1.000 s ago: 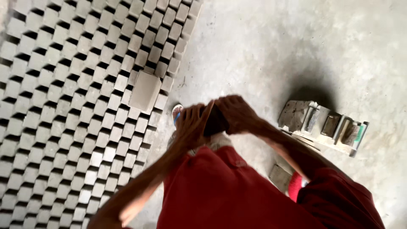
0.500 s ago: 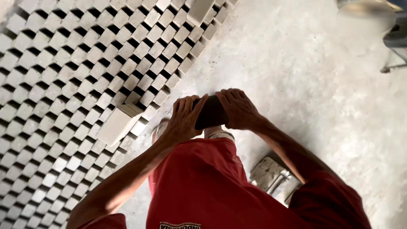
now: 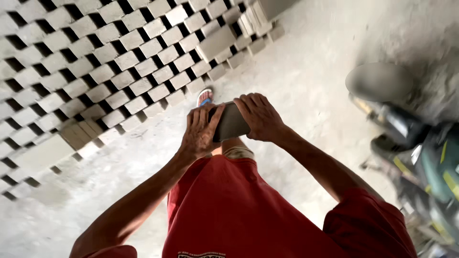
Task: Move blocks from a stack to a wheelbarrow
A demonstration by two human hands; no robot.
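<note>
We see dark flat slab (image 3: 231, 122), phone-like, held in front of red shirt (image 3: 239, 210), above concrete floor (image 3: 306, 81). Long axis runs from lower left to upper right; broad face tilts up toward us. Left hand (image 3: 201, 131) grasps lower-left end, fingers wrapped over edge. Right hand (image 3: 260, 116) grasps upper-right end, fingers curled over top. Grey block rows (image 3: 95, 62) lie to left; motorbike (image 3: 416, 148) stands at right, blurred.

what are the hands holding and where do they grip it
A dark flat rectangular object, held between both hands: left hand on its left end, right hand on its right end.
</note>
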